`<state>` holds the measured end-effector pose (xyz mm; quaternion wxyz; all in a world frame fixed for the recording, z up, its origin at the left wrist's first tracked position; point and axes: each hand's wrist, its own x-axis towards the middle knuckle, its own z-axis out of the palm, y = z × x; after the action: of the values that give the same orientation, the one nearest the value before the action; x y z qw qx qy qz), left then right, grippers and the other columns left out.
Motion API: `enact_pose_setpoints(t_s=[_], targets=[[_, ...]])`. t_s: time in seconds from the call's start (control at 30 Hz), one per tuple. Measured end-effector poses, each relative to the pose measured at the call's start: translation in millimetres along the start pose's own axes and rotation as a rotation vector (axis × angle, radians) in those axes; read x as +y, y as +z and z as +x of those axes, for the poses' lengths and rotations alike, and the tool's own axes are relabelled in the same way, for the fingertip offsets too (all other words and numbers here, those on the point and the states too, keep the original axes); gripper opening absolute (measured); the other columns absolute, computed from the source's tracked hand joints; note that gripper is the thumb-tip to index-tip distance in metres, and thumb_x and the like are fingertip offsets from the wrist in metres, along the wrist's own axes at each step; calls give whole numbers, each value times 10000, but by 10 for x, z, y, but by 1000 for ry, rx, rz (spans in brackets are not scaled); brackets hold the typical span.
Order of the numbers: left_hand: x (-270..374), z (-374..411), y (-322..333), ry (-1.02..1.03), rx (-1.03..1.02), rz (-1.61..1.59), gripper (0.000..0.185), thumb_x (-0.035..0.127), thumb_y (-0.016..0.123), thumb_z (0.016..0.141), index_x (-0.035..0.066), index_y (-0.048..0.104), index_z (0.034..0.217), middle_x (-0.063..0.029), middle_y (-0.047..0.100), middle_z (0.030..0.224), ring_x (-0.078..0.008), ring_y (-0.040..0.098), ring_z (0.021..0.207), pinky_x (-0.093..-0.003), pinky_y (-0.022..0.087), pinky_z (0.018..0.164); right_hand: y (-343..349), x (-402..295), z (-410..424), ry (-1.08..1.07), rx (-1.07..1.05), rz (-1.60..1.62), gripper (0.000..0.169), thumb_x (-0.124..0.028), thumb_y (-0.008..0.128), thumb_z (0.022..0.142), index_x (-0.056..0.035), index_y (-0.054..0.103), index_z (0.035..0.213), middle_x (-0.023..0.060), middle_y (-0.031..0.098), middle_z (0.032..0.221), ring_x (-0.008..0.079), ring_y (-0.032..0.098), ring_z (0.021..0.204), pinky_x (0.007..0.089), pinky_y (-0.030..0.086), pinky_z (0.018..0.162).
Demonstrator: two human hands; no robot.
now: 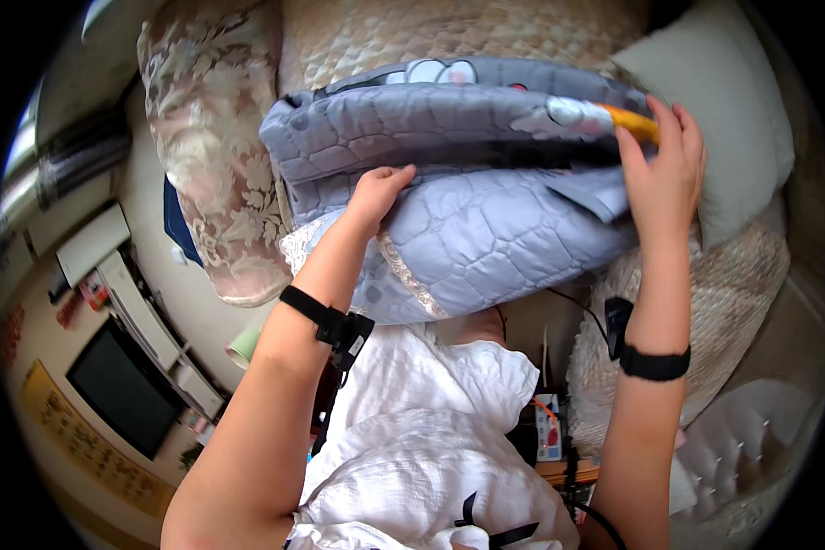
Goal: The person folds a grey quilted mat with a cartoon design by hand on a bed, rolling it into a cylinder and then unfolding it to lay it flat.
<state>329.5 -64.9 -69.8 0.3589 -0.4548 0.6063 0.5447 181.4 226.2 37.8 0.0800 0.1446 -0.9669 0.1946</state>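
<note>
A grey quilted bed cover [495,234] with cartoon prints lies bunched in thick folds across my lap and the seat before me. My right hand [663,165] grips its far fold at the right end, thumb on the near side of a yellow printed patch. At the middle of the cover, my left hand [381,196] holds the near layer by its upper edge, with most of its fingers hidden in the fold. A dark gap runs between the far fold and the near layer. Lace trim [409,275] crosses the near layer below my left hand.
A beige quilted sofa cover [454,27] lies beyond the folds. A floral-covered armrest [220,151] stands left, a pale cushion [722,124] right. Black straps with small devices circle both forearms. A cable and a power strip [548,426] are below, near my right arm.
</note>
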Motion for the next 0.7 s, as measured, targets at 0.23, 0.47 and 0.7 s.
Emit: enact_pose_setpoints(t_s=[0.23,0.47,0.7], targets=[[32,124,-67,-41,-45,-1180,490,327,627,795,18,462,1139,-164,435,1231,-323,395,1172,-464,342,958,165,-566,-265,-208,-587,-281,335,-211,687,638,-93,582,934,110,536,935,282,516,930,394,388,842],[534,259,195,-41,-100,-1554,165,133,531,843,11,537,953,-115,602,955,-253,595,885,-403,498,800,79,-11,-168,-308,-610,-649,246,-180,646,625,-86,624,851,119,596,903,282,521,979,472,278,976],[365,514,329,-56,232,-966,177,160,567,812,67,559,962,-83,594,949,-236,551,945,-441,432,832,-226,312,234,-313,-920,-4,246,-84,530,592,-62,642,809,64,628,902,231,546,957,408,323,959]])
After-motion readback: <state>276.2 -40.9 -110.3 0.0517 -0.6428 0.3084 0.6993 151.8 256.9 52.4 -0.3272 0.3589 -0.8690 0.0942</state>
